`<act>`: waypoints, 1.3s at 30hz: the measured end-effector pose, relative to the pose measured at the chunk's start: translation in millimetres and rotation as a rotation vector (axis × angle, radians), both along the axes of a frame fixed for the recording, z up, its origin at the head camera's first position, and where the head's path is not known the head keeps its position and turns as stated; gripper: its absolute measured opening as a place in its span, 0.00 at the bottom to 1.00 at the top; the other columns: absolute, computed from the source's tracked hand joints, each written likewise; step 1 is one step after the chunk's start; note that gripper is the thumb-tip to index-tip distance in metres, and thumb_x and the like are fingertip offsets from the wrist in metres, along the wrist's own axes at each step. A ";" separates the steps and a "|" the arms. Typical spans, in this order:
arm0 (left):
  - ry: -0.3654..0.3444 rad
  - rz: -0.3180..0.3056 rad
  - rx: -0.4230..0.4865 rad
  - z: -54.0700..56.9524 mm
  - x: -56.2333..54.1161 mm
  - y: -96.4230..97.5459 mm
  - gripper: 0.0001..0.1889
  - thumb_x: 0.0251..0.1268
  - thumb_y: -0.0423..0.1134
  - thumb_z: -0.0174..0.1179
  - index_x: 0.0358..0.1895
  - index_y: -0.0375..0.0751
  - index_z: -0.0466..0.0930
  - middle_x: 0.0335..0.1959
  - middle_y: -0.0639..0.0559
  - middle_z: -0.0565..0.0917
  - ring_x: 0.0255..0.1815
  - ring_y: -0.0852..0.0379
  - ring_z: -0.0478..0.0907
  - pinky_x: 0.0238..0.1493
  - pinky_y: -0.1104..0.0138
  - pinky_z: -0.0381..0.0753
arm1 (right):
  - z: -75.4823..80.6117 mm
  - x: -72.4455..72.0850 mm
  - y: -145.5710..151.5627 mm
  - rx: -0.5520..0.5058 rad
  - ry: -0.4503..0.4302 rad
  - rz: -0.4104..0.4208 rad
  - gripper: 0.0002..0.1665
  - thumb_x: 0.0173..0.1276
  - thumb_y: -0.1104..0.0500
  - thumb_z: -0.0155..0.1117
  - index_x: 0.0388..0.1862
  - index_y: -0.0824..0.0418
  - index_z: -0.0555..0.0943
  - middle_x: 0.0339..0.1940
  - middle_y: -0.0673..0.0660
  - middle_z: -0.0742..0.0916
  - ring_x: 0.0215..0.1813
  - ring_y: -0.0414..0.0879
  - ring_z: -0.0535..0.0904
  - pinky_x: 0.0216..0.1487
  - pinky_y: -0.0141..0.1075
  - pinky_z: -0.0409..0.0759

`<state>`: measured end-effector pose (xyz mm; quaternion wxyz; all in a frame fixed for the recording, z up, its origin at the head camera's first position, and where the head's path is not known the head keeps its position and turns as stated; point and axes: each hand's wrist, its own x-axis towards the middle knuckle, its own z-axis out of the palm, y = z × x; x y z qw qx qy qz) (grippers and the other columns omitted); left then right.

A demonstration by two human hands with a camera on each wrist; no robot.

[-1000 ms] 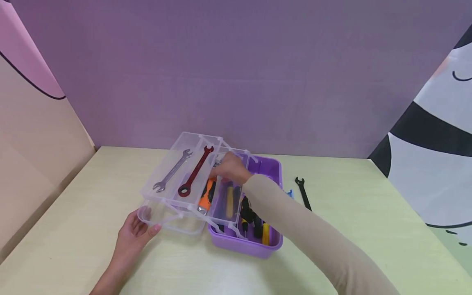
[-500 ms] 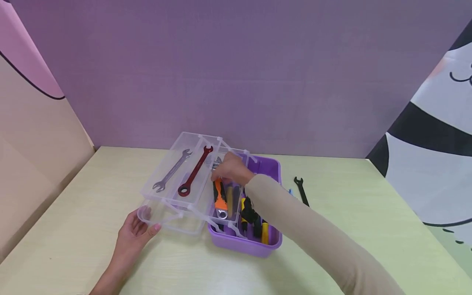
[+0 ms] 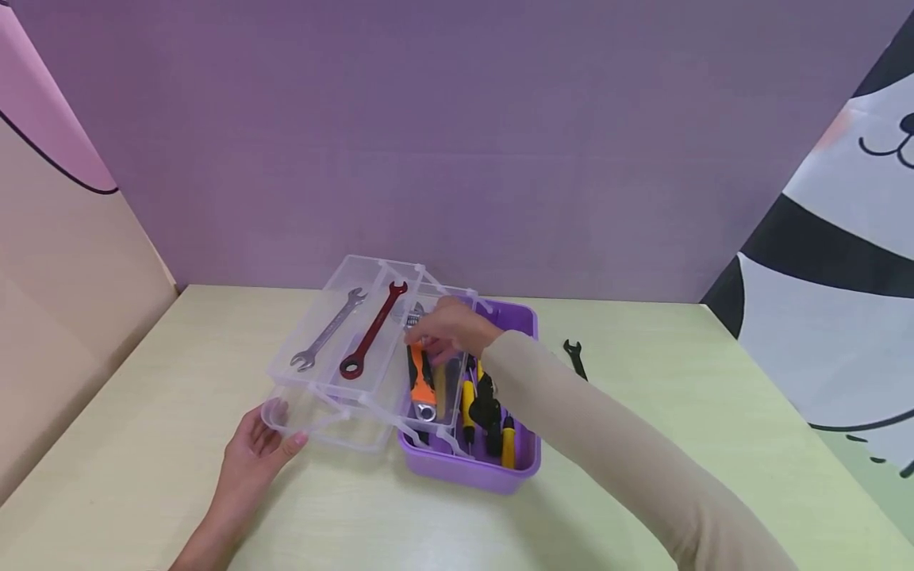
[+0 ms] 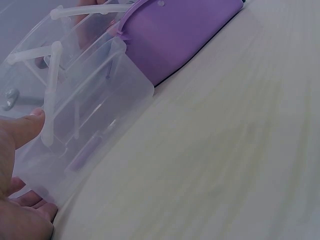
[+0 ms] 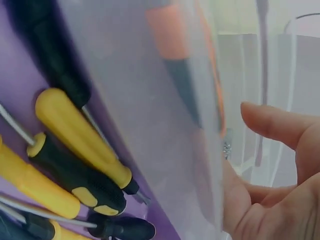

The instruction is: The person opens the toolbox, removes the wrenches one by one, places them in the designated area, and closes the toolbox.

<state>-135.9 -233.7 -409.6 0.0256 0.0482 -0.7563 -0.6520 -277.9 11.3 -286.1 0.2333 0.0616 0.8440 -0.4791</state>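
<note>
A purple toolbox [image 3: 467, 480] stands with its clear stacked trays [image 3: 321, 385] folded out to the left. My left hand [image 3: 253, 468] holds the rounded end of the clear lid [image 3: 360, 440] below the trays, thumb on one side and fingers underneath. An adjustable wrench [image 3: 423, 385] with an orange and black handle lies in the lower tray. Over its head end is my right hand [image 3: 453, 327], thumb and fingers spread apart in the right wrist view. Higher up, the upper tray bears a silver wrench [image 3: 328, 329] and a red ratchet wrench [image 3: 374, 329].
Yellow and black screwdrivers [image 5: 82, 137] lie in the toolbox's base, beside a black tool [image 3: 487, 408]. To the right, a black wrench [image 3: 574, 358] rests on the pale table [image 3: 678, 396], partly hidden by the sleeve. A purple backdrop [image 3: 457, 151] rises behind the table.
The adjustable wrench has swung from a slant at the left to lie straighter along the lower tray. My right hand has lifted slightly off it and loosened. My left hand stays put.
</note>
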 end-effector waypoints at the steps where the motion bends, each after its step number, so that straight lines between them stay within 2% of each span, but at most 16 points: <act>1: -0.001 0.000 -0.001 -0.3 -0.1 -0.1 0.39 0.65 0.34 0.61 0.72 0.29 0.46 0.74 0.30 0.52 0.74 0.34 0.51 0.53 0.91 0.64 | -0.5 -0.3 -0.1 0.002 0.003 0.000 0.24 0.57 0.63 0.71 0.50 0.68 0.72 0.48 0.66 0.83 0.48 0.57 0.83 0.48 0.45 0.86; 5: 0.003 0.000 0.005 -1.4 -0.5 0.4 0.39 0.65 0.34 0.61 0.72 0.29 0.46 0.74 0.30 0.52 0.74 0.34 0.51 0.54 0.91 0.64 | -2.1 -1.2 0.4 0.036 0.022 0.013 0.23 0.57 0.62 0.71 0.48 0.67 0.72 0.45 0.65 0.84 0.44 0.55 0.84 0.48 0.45 0.86; 12: 0.006 0.003 0.012 -0.1 0.4 2.8 0.39 0.64 0.33 0.61 0.71 0.29 0.47 0.74 0.31 0.53 0.74 0.35 0.51 0.54 0.91 0.63 | -6.3 -1.3 -0.9 0.143 0.101 0.022 0.21 0.53 0.58 0.75 0.40 0.66 0.76 0.33 0.59 0.84 0.34 0.50 0.82 0.43 0.42 0.88; 18: -0.010 0.012 0.020 0.2 0.9 6.1 0.38 0.63 0.33 0.61 0.71 0.30 0.48 0.74 0.31 0.53 0.75 0.36 0.52 0.54 0.90 0.64 | -5.7 -2.4 -2.1 0.184 0.074 0.017 0.19 0.52 0.59 0.75 0.37 0.65 0.77 0.28 0.58 0.83 0.29 0.49 0.81 0.43 0.42 0.88; 21: -0.017 0.008 0.013 -0.1 0.7 6.4 0.39 0.63 0.33 0.62 0.71 0.30 0.48 0.74 0.31 0.53 0.74 0.36 0.52 0.55 0.90 0.64 | -3.6 -1.8 -1.4 0.181 0.050 0.019 0.18 0.53 0.60 0.75 0.37 0.66 0.77 0.29 0.59 0.84 0.30 0.50 0.82 0.44 0.43 0.87; 28: -0.018 -0.003 -0.001 -0.9 0.0 3.7 0.39 0.64 0.34 0.61 0.72 0.30 0.47 0.74 0.30 0.52 0.74 0.35 0.51 0.58 0.86 0.64 | 1.1 -0.8 1.3 0.170 0.032 0.031 0.16 0.54 0.61 0.73 0.38 0.67 0.79 0.32 0.62 0.87 0.32 0.52 0.85 0.35 0.40 0.88; 31: -0.020 -0.006 0.005 -1.2 0.5 3.8 0.39 0.64 0.34 0.61 0.72 0.30 0.47 0.74 0.30 0.52 0.74 0.35 0.51 0.56 0.88 0.64 | 1.0 -1.4 3.1 0.169 0.023 0.036 0.15 0.55 0.62 0.73 0.38 0.67 0.79 0.33 0.63 0.87 0.32 0.52 0.85 0.33 0.39 0.88; 35: -0.015 -0.007 0.003 -1.4 0.6 3.4 0.39 0.64 0.33 0.61 0.71 0.29 0.47 0.74 0.30 0.52 0.74 0.35 0.51 0.52 0.92 0.64 | 0.4 -3.2 4.9 0.153 0.007 0.039 0.16 0.56 0.63 0.71 0.40 0.68 0.78 0.34 0.63 0.87 0.34 0.53 0.86 0.35 0.39 0.88; 39: -0.008 -0.010 -0.003 -1.4 0.0 1.5 0.39 0.64 0.33 0.61 0.72 0.29 0.46 0.74 0.30 0.52 0.74 0.34 0.51 0.52 0.92 0.64 | -0.3 -5.2 3.6 0.131 -0.003 0.030 0.19 0.57 0.64 0.71 0.44 0.69 0.74 0.37 0.65 0.87 0.36 0.54 0.86 0.39 0.41 0.88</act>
